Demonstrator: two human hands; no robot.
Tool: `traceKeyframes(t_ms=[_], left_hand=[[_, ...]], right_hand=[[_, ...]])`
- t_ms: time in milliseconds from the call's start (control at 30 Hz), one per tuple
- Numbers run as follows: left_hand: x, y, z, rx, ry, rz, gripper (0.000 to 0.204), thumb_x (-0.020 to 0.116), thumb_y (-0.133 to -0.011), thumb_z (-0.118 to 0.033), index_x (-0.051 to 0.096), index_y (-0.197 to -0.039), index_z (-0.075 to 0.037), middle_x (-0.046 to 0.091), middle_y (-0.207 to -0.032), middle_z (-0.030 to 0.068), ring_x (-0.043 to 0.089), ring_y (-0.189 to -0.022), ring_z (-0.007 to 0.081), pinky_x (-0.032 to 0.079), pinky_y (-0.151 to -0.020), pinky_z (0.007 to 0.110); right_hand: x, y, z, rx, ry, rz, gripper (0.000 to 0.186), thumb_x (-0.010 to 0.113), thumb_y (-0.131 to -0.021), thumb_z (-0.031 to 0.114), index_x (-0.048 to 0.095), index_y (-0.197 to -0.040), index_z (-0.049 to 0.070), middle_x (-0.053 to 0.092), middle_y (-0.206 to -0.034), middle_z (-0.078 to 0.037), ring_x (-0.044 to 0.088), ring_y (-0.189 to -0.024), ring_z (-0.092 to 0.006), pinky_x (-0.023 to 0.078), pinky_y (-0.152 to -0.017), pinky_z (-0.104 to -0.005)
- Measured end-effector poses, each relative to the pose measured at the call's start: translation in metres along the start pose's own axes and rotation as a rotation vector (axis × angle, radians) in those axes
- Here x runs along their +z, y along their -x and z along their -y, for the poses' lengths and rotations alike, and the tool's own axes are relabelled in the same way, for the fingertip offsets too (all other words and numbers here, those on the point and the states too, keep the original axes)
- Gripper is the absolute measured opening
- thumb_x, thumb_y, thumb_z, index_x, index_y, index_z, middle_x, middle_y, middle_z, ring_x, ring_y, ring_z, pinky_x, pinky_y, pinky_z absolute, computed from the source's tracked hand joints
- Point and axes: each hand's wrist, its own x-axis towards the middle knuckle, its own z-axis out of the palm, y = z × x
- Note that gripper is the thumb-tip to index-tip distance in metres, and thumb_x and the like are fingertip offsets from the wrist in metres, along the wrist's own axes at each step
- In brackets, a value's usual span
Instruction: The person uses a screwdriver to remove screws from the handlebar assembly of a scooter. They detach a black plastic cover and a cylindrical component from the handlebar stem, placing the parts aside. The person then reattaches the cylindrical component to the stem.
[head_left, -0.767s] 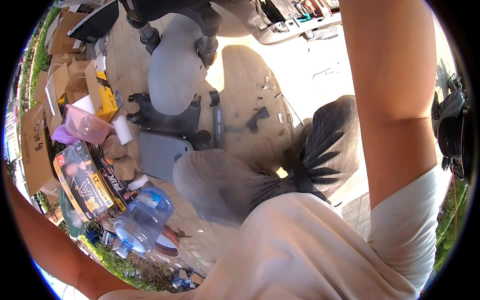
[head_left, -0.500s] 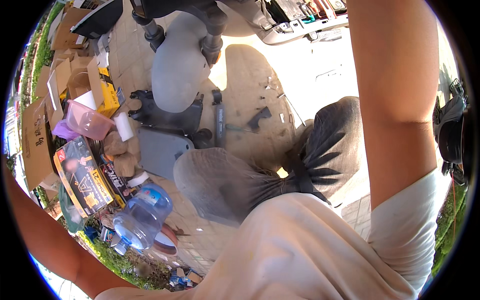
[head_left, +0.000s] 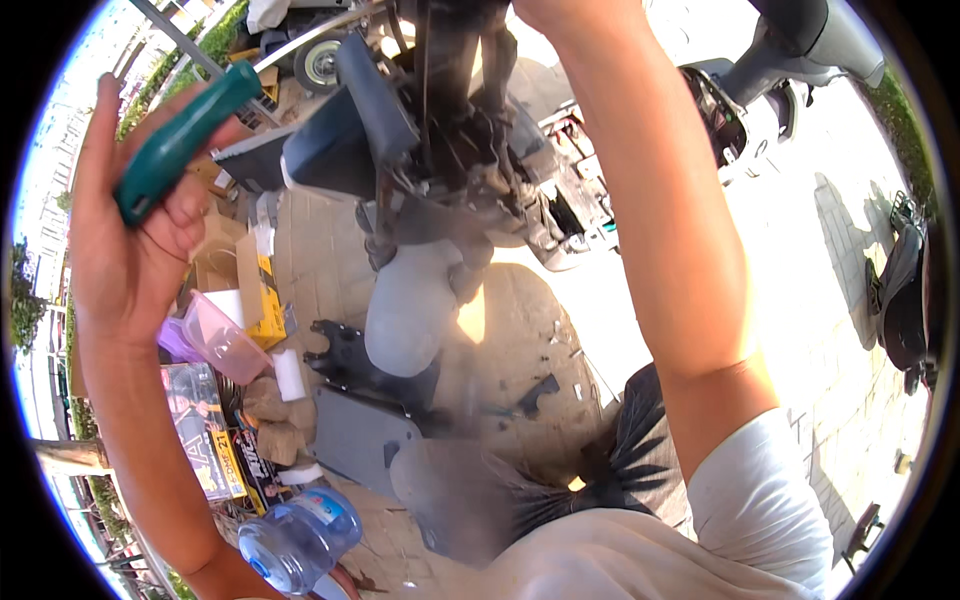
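Note:
At the upper left my left hand [head_left: 130, 240] grips a screwdriver [head_left: 185, 145] with a thick green handle. Its thin shaft points up and right, toward a partly stripped scooter [head_left: 455, 150]; where the tip ends I cannot make out. The index finger stays stretched out while other fingers curl under the handle. My right hand [head_left: 580, 12] reaches up beside the scooter's top, and its fingers are cut off by the upper edge. Below the dark bodywork sits the scooter's grey front fender [head_left: 415, 310].
On the paving lie a black plastic cover [head_left: 370, 360], a grey panel [head_left: 365, 435] and a small black part [head_left: 538, 395]. At left are a pink tub [head_left: 225, 340], product boxes [head_left: 200, 420] and a blue water bottle [head_left: 300, 540]. Other scooters [head_left: 905, 290] stand at right.
The view has tilted up, bringing in more of the scooter. My left hand with the screwdriver has come into sight, and part of my right hand now shows at the top.

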Motion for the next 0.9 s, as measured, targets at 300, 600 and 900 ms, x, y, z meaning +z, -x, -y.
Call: traceKeyframes(t_ms=[300,600,900], left_hand=[[-0.003,0.011,0.003,1.057,-1.327,-0.045,0.035,0.069,-0.087,-0.009,0.061,-0.12,-0.004,0.057,-0.081,0.0025,0.058,-0.069,0.0147,0.047,-0.06,0.033],[-0.013,0.004,0.004,0.259,-0.29,0.128,0.032,0.058,-0.093,-0.013,0.059,-0.122,-0.002,0.063,-0.098,0.0098,0.06,-0.071,0.0146,0.047,-0.06,0.029],[-0.002,0.007,-0.006,0.027,0.045,-0.079,0.04,0.067,-0.087,-0.011,0.059,-0.126,-0.006,0.062,-0.102,0.0058,0.063,-0.091,0.0167,0.051,-0.082,0.032]], right_hand=[[-0.004,0.025,-0.008,0.175,0.199,-0.13,0.051,0.085,-0.071,0.023,0.059,-0.106,-0.001,0.067,-0.094,-0.008,0.065,-0.084,-0.0142,0.053,-0.076,-0.029],[-0.009,0.023,-0.009,0.169,0.244,-0.106,0.053,0.086,-0.07,0.025,0.058,-0.106,-0.001,0.067,-0.094,-0.01,0.067,-0.08,-0.0155,0.056,-0.073,-0.0301],[-0.005,0.024,-0.004,0.162,0.208,-0.109,0.052,0.086,-0.071,0.025,0.059,-0.106,-0.002,0.067,-0.093,-0.01,0.067,-0.08,-0.0154,0.056,-0.071,-0.0298]])
